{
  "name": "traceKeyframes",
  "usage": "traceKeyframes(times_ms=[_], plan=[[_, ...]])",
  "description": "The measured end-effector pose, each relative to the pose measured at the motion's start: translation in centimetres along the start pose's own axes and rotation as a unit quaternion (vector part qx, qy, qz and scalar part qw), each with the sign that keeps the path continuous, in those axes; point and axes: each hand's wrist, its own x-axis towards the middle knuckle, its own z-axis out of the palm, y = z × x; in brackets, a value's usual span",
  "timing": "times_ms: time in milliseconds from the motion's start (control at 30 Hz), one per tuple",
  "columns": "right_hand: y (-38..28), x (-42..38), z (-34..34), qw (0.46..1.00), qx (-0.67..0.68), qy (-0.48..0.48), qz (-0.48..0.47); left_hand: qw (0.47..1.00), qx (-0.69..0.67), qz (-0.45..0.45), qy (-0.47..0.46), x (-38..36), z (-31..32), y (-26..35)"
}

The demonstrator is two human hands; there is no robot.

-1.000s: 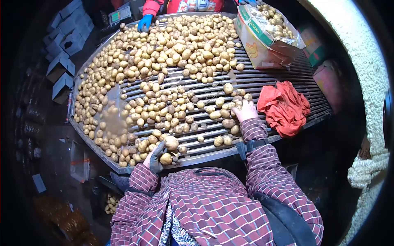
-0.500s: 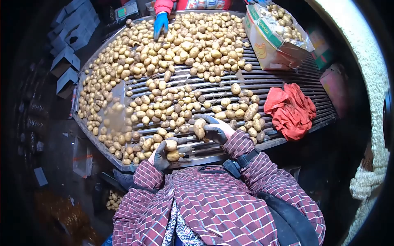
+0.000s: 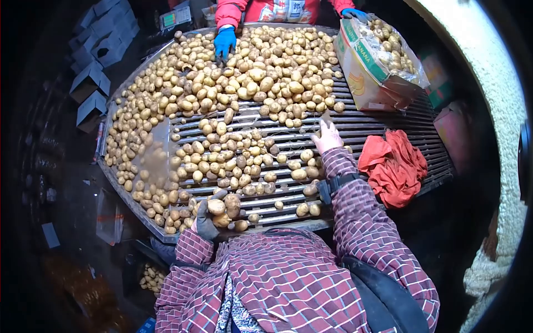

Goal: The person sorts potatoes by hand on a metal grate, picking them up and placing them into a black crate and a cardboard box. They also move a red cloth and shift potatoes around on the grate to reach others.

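Low on the slatted table, my left hand (image 3: 206, 220), in a dark glove, curls around a pale potato (image 3: 216, 207). A darker potato (image 3: 232, 202) lies against that one on its right. My right hand (image 3: 326, 136) reaches over the metal slats, its fingers stretched away from me and the thumb apart; no potato shows in it. Loose potatoes (image 3: 239, 158) lie between and left of my hands, and a small group (image 3: 305, 166) sits just below my right hand.
Across the table, a person in a red jacket (image 3: 229, 10) has one blue-gloved hand (image 3: 225, 42) on the potato heap (image 3: 266, 61) and the other by a potato-filled carton (image 3: 361, 72). A red cloth (image 3: 393, 169) lies at the right. Boxes (image 3: 90, 83) stand left.
My right hand has let go of its potato and moved up and right. Potatoes near the lower right have shifted or left that spot. My left hand moved slightly left.
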Motion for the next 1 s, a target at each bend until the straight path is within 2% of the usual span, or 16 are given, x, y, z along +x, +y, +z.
traceKeyframes(times_ms=[67,100,200,267,333,367,467,533,733,800,833,867,900,933,967,1000], plan=[[2.9,1.1,3.0,0.988,-0.054,-0.138,-0.048,0.997,-0.046,-0.034,-0.042,0.1,0.0,0.4],[3.1,1.2,3.4,0.981,-0.106,-0.131,-0.096,0.999,-0.042,-0.021,-0.01,0.4,-0.4,0.4],[4.1,1.9,1.9,0.988,0.082,-0.12,-0.05,0.993,0.097,-0.018,0.065,0.4,-1.5,0.9],[3.3,1.2,0.3,0.98,0.188,-0.068,-0.018,0.999,-0.031,-0.005,0.026,0.1,-1.4,0.8],[1.8,-0.6,-2.4,0.964,0.224,-0.143,0.005,0.996,0.08,0.011,0.024,0.3,-1.3,1.4],[1.1,-1.9,-3.4,0.975,0.166,-0.13,-0.066,0.999,0.044,0.01,0.019,0.4,-0.9,1.5],[-0.4,-5.7,-3.5,0.954,-0.089,-0.279,-0.067,1.0,0.015,-0.004,0.005,0.3,-1.5,1.8],[-0.4,-8.0,-0.6,0.966,-0.151,-0.176,-0.117,1.0,0.027,-0.004,0.003,0.3,-1.9,1.8],[-1.8,-8.5,2.9,0.941,-0.275,-0.115,-0.159,0.988,0.138,0.066,0.019,-1.1,-1.1,2.9],[-1.0,-7.3,1.7,0.956,-0.155,-0.188,-0.163,0.977,0.086,0.161,0.106,-2.4,-1.9,3.0],[-1.3,-7.4,0.1,0.965,-0.068,-0.125,-0.221,0.969,0.012,0.197,0.15,-3.3,-2.8,2.9],[-1.4,-6.2,-0.5,0.97,-0.077,-0.216,-0.085,0.965,0.059,0.234,0.102,-4.5,-4.1,3.6],[1.3,-4.4,0.8,0.961,0.099,-0.252,-0.063,0.953,0.067,0.271,0.119,-5.8,-4.0,4.4],[0.8,-3.5,-0.4,0.927,0.207,-0.312,-0.029,0.94,0.074,0.304,0.136,-7.4,-4.2,5.2],[4.1,-2.1,2.0,0.887,0.362,-0.277,-0.069,0.933,0.06,0.321,0.148,-9.5,-4.8,6.0],[3.0,-2.3,1.8,0.795,0.52,-0.312,0.022,0.929,0.048,0.334,0.156,-11.6,-5.9,6.2]])
